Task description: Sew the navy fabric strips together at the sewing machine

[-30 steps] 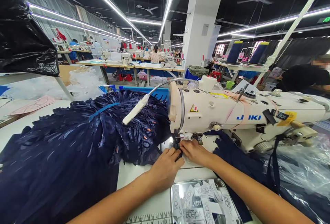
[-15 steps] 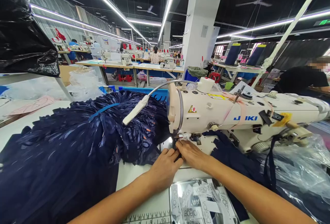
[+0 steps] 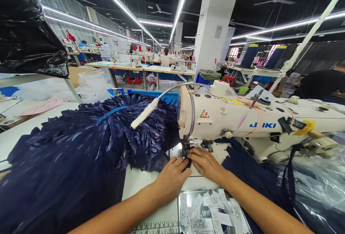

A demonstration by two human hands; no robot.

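A cream sewing machine [image 3: 215,113] stands in front of me, its needle area just beyond my fingertips. My left hand [image 3: 172,176] is closed, fingers bent together on the edge of a dark navy fabric piece [image 3: 189,163] by the presser foot. Close on the right, my right hand [image 3: 207,165] has its fingers pressed together on the same piece, beside the foot. The fingers partly hide what is held. To the left spreads a heap of navy gathered garments [image 3: 107,147], tied with a blue strip [image 3: 111,113].
A clear-topped tray of white labels [image 3: 212,212] lies near me, beside a ruler strip [image 3: 159,225]. More navy fabric [image 3: 248,165] and clear plastic [image 3: 318,176] lie right. A flexible lamp [image 3: 145,113] arches over the garments. Two navy thread cones [image 3: 249,57] stand behind.
The view has shifted slightly left, so the scene sits a bit further right. My right hand's fingers have drawn a little back from the needle; my left hand stays almost in place.
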